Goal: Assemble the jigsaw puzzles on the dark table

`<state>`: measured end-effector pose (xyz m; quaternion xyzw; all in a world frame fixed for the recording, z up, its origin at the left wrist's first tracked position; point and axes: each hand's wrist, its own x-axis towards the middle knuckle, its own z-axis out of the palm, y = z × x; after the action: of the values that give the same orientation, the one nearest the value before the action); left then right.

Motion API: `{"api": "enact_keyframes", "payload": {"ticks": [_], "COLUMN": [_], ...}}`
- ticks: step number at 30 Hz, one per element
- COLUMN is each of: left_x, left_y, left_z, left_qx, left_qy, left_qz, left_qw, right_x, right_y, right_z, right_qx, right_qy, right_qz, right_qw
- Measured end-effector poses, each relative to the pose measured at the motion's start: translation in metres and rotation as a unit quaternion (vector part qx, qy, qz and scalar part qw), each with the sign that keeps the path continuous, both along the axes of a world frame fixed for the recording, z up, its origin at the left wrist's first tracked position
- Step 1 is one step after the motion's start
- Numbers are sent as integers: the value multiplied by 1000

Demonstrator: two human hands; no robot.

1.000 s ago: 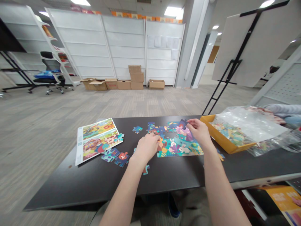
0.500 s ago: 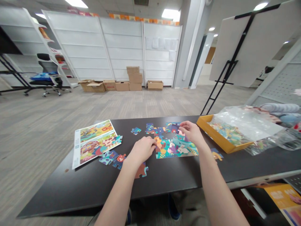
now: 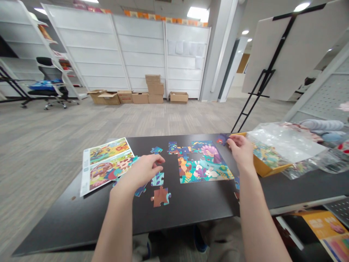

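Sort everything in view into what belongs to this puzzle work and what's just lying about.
Belongs to the work:
- partly joined puzzle
- dark piece in the right hand
- loose pieces, such as the brown one
- yellow box holding more pieces
- picture sheet, probably

Just lying about:
- cardboard boxes
- office chair
- white board on its stand

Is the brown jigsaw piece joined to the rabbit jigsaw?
No, the brown jigsaw piece lies apart from the rabbit jigsaw, with black table between.

On our flat black table (image 3: 196,203) we have a multicoloured part-joined jigsaw (image 3: 203,171), loose knobbed pieces (image 3: 160,197), a rectangular picture sheet (image 3: 105,160) — and a yellow box (image 3: 261,168).
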<state>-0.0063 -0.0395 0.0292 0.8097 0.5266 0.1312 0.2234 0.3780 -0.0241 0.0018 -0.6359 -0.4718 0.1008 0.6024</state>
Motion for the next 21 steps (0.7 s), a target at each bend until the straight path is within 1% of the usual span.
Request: {"api": "enact_keyframes", "payload": {"ticks": [2, 5, 7, 11, 14, 16, 18, 19, 21], "left_x": [-11, -10, 1, 27, 37, 32, 16, 4, -24], "left_y": [-3, -8, -11, -13, -12, -10, -6, -4, 0], "left_z": [5, 6, 5, -3, -8, -8, -6, -4, -2], "left_qx": [-12, -44, -56, -47, -53, -58, -60, -62, -53], "left_qy": [25, 45, 50, 59, 61, 47, 32, 30, 48], "left_qz": [11, -8, -31, -63, -86, -84, -60, -40, 29], "left_qw": [1000, 998, 997, 995, 993, 994, 996, 997, 997], "right_x": [9, 6, -5, -31, -45, -49, -50, -49, -46], "right_y": [-1, -1, 0, 5, 9, 9, 7, 6, 3], "right_z": [0, 1, 4, 13, 16, 15, 13, 12, 11], "right_qx": [31, 40, 29, 7, -1, -5, -12, -16, -22], "right_qy": [39, 58, 50, 39, 20, 11, 11, 13, 16], "right_qz": [-21, -9, 12, 65, 102, 114, 114, 111, 105], "right_qw": [999, 997, 998, 997, 995, 993, 993, 994, 994]}}
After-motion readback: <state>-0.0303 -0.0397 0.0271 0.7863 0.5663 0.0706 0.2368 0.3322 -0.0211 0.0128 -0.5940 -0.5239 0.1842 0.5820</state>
